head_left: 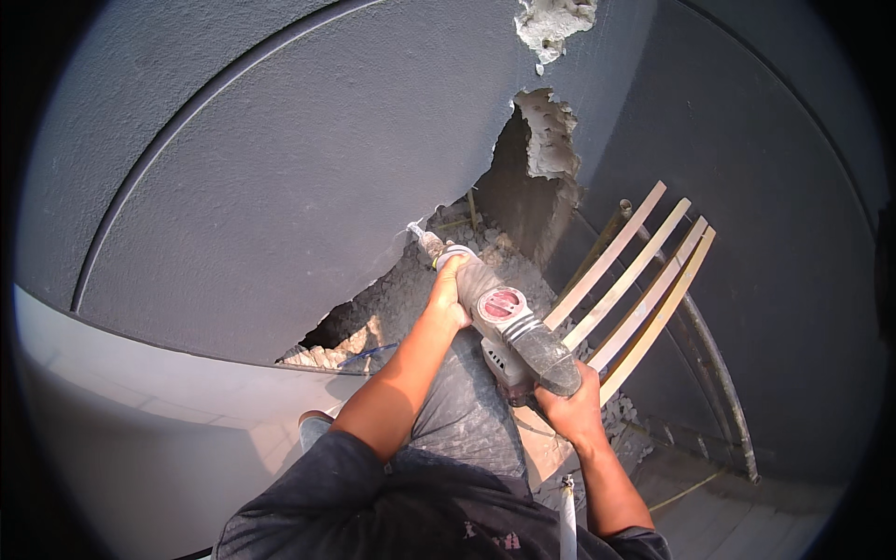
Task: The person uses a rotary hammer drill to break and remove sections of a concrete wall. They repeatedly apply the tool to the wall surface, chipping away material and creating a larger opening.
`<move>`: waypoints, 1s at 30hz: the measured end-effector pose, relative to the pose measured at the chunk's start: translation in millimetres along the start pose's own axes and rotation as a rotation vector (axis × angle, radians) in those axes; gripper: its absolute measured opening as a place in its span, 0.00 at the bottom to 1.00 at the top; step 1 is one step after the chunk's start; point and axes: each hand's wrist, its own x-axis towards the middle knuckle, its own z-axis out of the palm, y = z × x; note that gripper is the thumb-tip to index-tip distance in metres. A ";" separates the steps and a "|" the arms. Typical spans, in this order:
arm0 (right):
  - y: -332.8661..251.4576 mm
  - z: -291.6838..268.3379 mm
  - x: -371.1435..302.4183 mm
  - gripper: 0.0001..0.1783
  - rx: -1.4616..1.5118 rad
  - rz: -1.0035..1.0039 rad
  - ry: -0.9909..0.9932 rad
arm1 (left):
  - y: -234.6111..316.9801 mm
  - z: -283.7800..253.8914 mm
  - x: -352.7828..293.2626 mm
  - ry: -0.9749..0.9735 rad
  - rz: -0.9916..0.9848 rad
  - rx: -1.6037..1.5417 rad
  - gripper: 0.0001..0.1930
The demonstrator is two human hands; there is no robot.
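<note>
Both my hands are on a dusty grey rotary hammer (479, 282) with a round red cap on its side. My left hand (450, 293) is closed around the front of its body, just behind the chuck. At the back, my right hand (573, 405) grips the rear handle, its fingers partly hidden by the tool. The chisel bit (416, 229) points away from me and up-left, its tip at the broken edge of the dark grey wall (271, 196). Whether the tip touches the wall I cannot tell. A ragged opening (504, 154) runs along that edge.
Several wooden strips (623, 297) and rusty metal pipes (717, 359) lean by the right-hand wall (747, 168). Broken rubble (387, 297) lies in and below the opening. A smaller broken patch (554, 26) is higher up. A pale smooth surface (159, 401) curves along the left.
</note>
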 end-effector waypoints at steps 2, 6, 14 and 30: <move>0.6 0.3 0.9 0.15 -0.011 0.010 -0.007 | 0.6 -7.4 5.9 -0.041 -0.013 -0.019 0.27; -7.5 -0.9 3.1 0.15 -0.027 0.013 -0.010 | -2.0 -1.2 3.7 -0.024 0.001 -0.022 0.27; 4.5 6.4 5.7 0.15 0.004 -0.012 0.002 | 0.3 -9.7 15.0 -0.052 -0.035 -0.043 0.28; 11.1 9.3 5.3 0.14 0.011 -0.079 -0.023 | 3.4 -1.8 3.2 0.022 0.007 -0.028 0.25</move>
